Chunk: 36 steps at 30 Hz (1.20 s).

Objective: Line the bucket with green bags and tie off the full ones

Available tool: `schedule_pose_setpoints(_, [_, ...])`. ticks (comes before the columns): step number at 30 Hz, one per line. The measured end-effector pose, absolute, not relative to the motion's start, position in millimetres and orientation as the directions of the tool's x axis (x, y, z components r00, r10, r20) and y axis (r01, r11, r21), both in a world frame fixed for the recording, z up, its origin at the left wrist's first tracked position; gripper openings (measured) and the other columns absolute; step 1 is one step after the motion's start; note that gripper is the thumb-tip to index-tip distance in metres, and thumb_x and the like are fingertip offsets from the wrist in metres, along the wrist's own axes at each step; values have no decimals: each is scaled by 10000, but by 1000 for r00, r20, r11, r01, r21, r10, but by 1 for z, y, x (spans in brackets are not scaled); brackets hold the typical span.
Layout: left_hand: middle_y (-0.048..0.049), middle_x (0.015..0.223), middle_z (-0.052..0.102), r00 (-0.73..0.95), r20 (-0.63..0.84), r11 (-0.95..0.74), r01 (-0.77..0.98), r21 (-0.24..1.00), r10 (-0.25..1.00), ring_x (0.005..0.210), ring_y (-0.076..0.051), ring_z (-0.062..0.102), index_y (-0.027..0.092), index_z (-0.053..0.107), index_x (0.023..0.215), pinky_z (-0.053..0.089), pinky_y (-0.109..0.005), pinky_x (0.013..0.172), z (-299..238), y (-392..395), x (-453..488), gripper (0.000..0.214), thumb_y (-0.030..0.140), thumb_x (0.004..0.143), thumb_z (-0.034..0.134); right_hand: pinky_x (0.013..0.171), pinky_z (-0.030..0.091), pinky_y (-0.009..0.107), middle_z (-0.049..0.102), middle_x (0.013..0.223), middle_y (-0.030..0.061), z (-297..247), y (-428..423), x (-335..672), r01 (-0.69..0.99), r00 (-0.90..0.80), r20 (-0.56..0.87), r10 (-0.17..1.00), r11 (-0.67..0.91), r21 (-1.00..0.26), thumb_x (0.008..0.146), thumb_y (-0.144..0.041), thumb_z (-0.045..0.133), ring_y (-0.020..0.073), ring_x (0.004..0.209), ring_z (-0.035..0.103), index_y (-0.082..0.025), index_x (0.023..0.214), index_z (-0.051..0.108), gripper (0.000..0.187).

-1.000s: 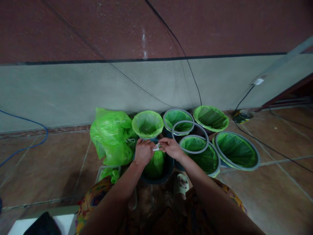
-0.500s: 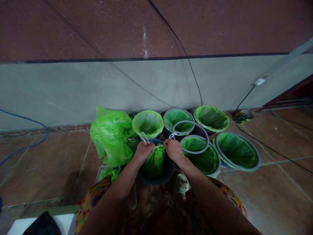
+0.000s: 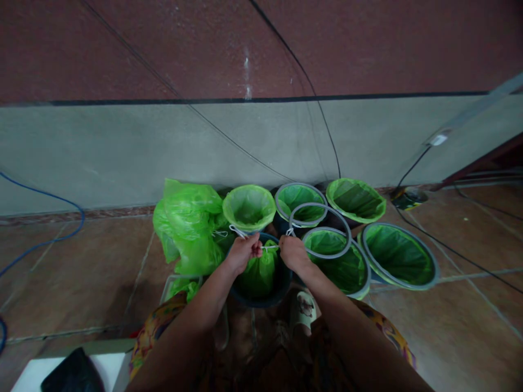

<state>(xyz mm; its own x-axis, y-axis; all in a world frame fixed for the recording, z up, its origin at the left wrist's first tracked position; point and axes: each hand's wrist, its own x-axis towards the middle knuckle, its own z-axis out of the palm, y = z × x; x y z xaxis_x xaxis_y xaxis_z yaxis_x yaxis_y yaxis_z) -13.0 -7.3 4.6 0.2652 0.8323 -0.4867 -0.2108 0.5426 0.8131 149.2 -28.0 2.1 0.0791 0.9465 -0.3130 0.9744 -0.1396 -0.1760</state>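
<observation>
A green drawstring garbage bag [image 3: 261,274] sits in a dark bin [image 3: 281,283] right before me, its neck gathered tight. White drawstring [image 3: 269,246] stretches across the top of the bag between my two hands. My left hand [image 3: 244,252] is closed on one end, and a white loop sticks out beyond its fingers. The other end is gripped in my closed right hand [image 3: 292,251], with a bit of white string showing above the knuckles. Just behind the hands stands a bin lined in light green [image 3: 249,207].
Tied green bags [image 3: 188,218] are heaped at the left. Several green-lined bins stand right, with loose grey rings [image 3: 349,237] lying over them. A clear container [image 3: 167,288] holds green plastic. A blue hose [image 3: 79,209] and a black cable [image 3: 457,247] cross the tiled floor.
My hands still pull the drawstring over the bag. The left hand has turned slightly, its fingers now more visible, and its white loop lies flatter. The view has shifted a little.
</observation>
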Motion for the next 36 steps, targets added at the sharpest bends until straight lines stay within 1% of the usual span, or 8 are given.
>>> schedule_pose_setpoints(3, [15,557,578,245,-459,510,-220,831,854,502,-81,537,144,587,588,509,-254,586,2,-4,-15,386,471,660,780,725,428,279,737,912,150,6,-27,148,960,72,-238,969,-131,-246,894,-82,439,234,880,691,-122,977,689,266])
schedule_pose_setpoints(10, [9,635,642,272,-417,453,-83,888,867,609,-110,584,114,731,854,473,-263,655,-7,-1,-18,297,124,557,751,729,425,254,731,860,56,17,-30,143,830,10,-37,999,-29,-557,875,-104,494,167,774,654,-179,836,687,211])
schedule_pose_setpoints(14, [49,576,569,306,-311,312,49,949,900,548,-73,485,112,734,785,375,-216,574,-12,-1,-17,252,82,539,686,779,450,258,723,887,40,16,-32,139,722,-90,72,993,115,-683,850,-87,528,158,820,652,-191,826,695,198])
schedule_pose_setpoints(19, [38,587,563,439,-245,182,181,966,864,564,-81,465,112,695,684,346,-221,579,-19,-3,-14,115,212,629,679,811,471,279,717,882,39,16,-33,137,619,-198,129,972,226,-752,862,-84,512,161,850,656,-187,831,698,215])
schedule_pose_setpoints(23, [35,587,559,479,-214,95,260,961,851,557,-92,475,131,686,731,359,-225,572,-24,-3,-13,167,285,736,622,857,484,301,719,997,56,15,-33,138,552,-173,106,979,185,-813,848,-105,532,168,894,659,-185,1062,682,274])
schedule_pose_setpoints(27, [28,589,558,480,-240,113,278,954,844,541,-106,506,147,632,712,380,-230,550,-25,-3,-12,171,294,787,586,861,493,311,706,1091,75,13,-31,141,531,-150,35,988,110,-840,838,-89,478,156,871,657,-160,1447,393,619])
schedule_pose_setpoints(31, [25,576,551,499,-232,137,219,966,835,517,-109,513,168,566,642,404,-236,543,-18,-5,-11,210,297,808,569,911,468,312,707,1087,77,11,-30,143,528,-206,-37,978,79,-846,845,-65,404,145,911,647,-124,1522,211,707])
schedule_pose_setpoints(36, [26,525,555,424,-215,146,189,971,880,501,-107,516,180,565,620,401,-226,534,-9,-6,-11,235,300,822,558,818,465,293,711,873,38,5,-33,144,554,-268,-78,960,88,-828,876,-98,403,148,782,627,-99,1503,227,651])
